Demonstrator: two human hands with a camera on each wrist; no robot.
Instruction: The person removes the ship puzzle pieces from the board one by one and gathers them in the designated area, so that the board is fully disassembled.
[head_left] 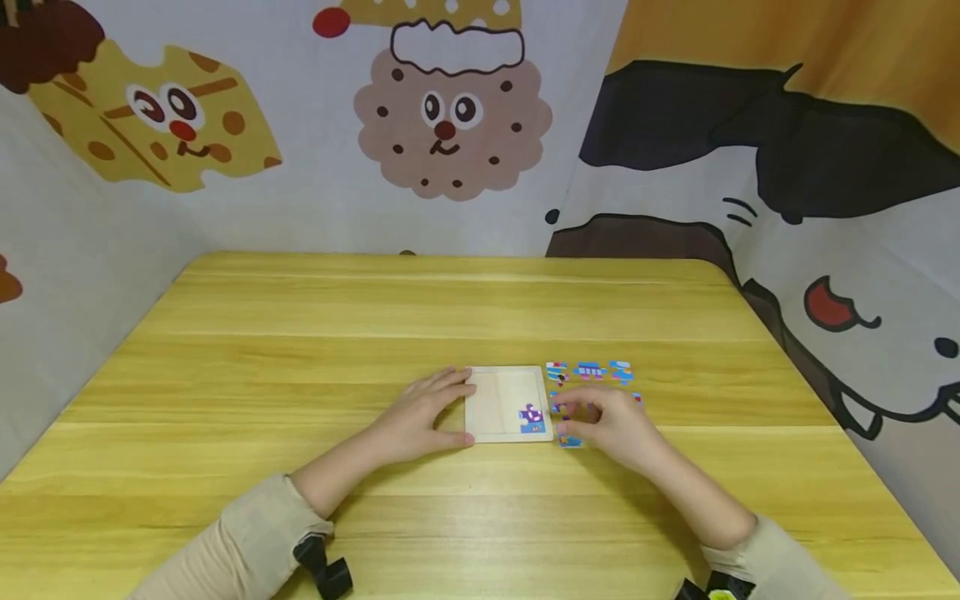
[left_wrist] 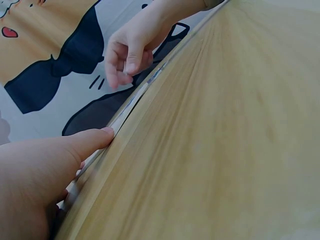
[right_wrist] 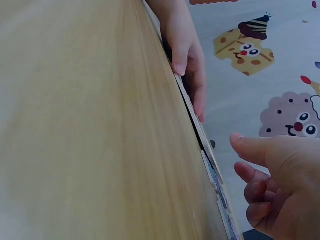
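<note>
A light wooden puzzle tray [head_left: 498, 404] lies on the table with a purple and blue jigsaw piece [head_left: 532, 423] in its lower right corner. My left hand [head_left: 420, 417] rests at the tray's left edge, thumb and fingers spread along the rim. Just right of the tray, my right hand [head_left: 611, 421] hovers over loose jigsaw pieces [head_left: 589, 369] and hides some of them. In the right wrist view, the right hand [right_wrist: 285, 185] has its thumb and index finger apart, nothing between them. The left thumb [left_wrist: 95, 140] touches the tray edge in the left wrist view.
The wooden table [head_left: 450, 308] reaches back to a cloth backdrop [head_left: 300, 217] with cartoon prints. Several blue pieces lie in rows to the tray's right, one of them [head_left: 570, 441] below the right hand. Black wrist cameras [head_left: 324, 568] sit at both sleeves.
</note>
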